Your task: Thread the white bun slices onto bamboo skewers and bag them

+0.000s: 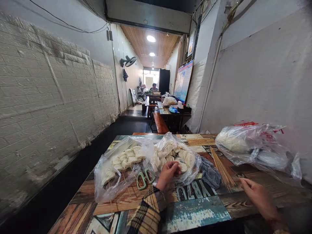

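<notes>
My left hand, in a plaid sleeve, is over an open clear plastic bag of pale, flat, folded food pieces. Its fingers are curled together beside a round pale piece; whether they grip it I cannot tell. My right hand is at the right, thumb and forefinger pinched near the lower ends of a bundle of thin wooden skewers. Anything between those fingertips is too small to make out. Green-handled scissors lie left of my left hand, by a second bag with pale pieces and some skewers.
A dark grey cloth lies between the open bag and the skewers. Another filled plastic bag sits at the right rear of the patterned table. Beyond are a wooden bench, a further table and a seated person.
</notes>
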`<action>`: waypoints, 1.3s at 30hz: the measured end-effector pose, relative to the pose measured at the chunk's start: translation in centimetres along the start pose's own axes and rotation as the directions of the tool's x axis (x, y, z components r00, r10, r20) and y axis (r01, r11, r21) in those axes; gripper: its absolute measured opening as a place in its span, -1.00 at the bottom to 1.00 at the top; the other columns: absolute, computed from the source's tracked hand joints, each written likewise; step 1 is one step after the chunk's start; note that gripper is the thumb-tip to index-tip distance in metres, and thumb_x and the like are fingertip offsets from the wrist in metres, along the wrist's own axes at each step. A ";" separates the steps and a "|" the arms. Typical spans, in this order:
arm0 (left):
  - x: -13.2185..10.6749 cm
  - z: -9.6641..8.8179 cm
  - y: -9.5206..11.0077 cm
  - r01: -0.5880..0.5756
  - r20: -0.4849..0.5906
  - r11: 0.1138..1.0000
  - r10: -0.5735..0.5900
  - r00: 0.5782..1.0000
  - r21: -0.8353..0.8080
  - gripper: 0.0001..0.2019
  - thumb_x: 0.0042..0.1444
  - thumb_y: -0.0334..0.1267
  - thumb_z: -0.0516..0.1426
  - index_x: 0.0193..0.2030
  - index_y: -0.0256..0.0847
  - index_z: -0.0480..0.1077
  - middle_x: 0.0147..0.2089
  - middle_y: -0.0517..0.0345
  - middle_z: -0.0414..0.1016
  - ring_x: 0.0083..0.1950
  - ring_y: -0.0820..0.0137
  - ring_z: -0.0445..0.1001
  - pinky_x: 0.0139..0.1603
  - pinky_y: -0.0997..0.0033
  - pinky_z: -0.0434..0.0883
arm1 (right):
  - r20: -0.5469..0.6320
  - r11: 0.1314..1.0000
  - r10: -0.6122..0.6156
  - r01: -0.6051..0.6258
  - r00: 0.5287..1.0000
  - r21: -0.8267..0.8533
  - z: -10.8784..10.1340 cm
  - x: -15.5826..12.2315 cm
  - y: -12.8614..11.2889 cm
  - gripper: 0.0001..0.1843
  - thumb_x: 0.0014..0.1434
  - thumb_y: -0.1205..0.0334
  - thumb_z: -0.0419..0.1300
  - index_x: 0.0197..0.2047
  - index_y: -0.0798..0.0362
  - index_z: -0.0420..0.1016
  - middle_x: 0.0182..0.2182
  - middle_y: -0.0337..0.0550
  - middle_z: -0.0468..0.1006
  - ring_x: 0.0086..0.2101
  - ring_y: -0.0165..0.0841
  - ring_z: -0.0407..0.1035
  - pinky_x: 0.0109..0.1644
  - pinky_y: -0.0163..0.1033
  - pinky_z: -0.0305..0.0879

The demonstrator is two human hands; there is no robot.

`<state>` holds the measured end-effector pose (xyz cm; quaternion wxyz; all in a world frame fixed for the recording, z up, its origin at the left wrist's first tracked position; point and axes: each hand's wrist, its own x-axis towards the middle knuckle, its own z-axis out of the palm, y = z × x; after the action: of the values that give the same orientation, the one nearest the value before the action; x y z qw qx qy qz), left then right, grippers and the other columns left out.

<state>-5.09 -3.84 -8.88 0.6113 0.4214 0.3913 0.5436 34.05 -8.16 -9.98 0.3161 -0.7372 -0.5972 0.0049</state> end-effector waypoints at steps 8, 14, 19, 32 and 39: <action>-0.4 0.5 0.9 -0.333 -0.152 0.915 0.371 0.916 0.228 -0.54 0.13 0.07 0.14 0.04 -0.20 0.40 -0.13 0.01 0.53 -0.17 0.31 0.52 -0.18 0.31 0.45 | 0.147 0.915 -0.400 0.384 0.905 0.124 -3.0 -3.0 -10.6 -0.55 0.28 -0.05 -0.01 -0.10 -0.06 0.65 -0.07 -0.04 0.66 -0.04 -0.10 0.53 0.05 -0.03 0.46; -1.9 1.0 1.6 -0.499 0.068 0.425 0.706 0.705 0.755 -0.56 0.23 -0.14 0.08 0.23 -0.13 0.31 0.26 -0.11 0.30 0.31 0.12 0.23 0.31 -0.04 0.18 | 0.225 0.822 -0.569 0.555 0.791 0.128 -2.7 -4.2 -16.4 -0.59 0.34 0.11 -0.03 -0.05 -0.01 0.64 -0.09 -0.08 0.67 -0.07 -0.16 0.56 0.04 -0.05 0.49; -1.7 0.6 1.3 -0.372 0.053 0.351 0.662 0.748 0.859 -0.62 0.26 -0.23 0.04 0.20 -0.16 0.34 0.15 -0.12 0.36 0.20 0.15 0.31 0.21 0.04 0.28 | 0.151 0.847 -0.525 0.496 0.838 0.191 -4.7 -3.3 -17.3 -0.62 0.30 0.01 0.03 -0.20 -0.06 0.66 -0.18 -0.11 0.70 -0.17 -0.17 0.59 -0.05 -0.11 0.50; -4.1 3.7 2.5 -0.577 0.484 0.609 0.335 0.809 0.544 -0.68 0.28 -0.13 0.01 -0.39 -0.18 0.48 -0.33 0.06 0.43 -0.26 0.35 0.35 -0.20 0.37 0.31 | -0.333 0.855 -0.173 0.310 0.927 0.416 -9.8 -1.3 -23.4 -0.62 0.23 -0.12 0.14 -0.36 0.02 0.52 -0.47 -0.22 0.59 -0.44 -0.37 0.46 -0.29 -0.29 0.31; -3.4 3.7 1.8 -0.332 0.485 0.869 0.127 0.865 0.366 -0.68 0.20 -0.07 0.08 -0.33 -0.27 0.52 -0.45 0.13 0.46 -0.41 0.41 0.38 -0.35 0.44 0.33 | -0.138 0.542 -0.104 0.173 0.985 0.822 -6.2 0.5 -23.3 -0.67 0.31 -0.08 0.07 -0.28 0.02 0.34 -0.62 -0.42 0.26 -0.60 -0.53 0.12 -0.53 -0.39 0.01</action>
<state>-2.52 -7.48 -5.89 0.5027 0.7053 0.2983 0.4012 16.10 -8.54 6.16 0.6473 -0.4507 -0.5683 0.2344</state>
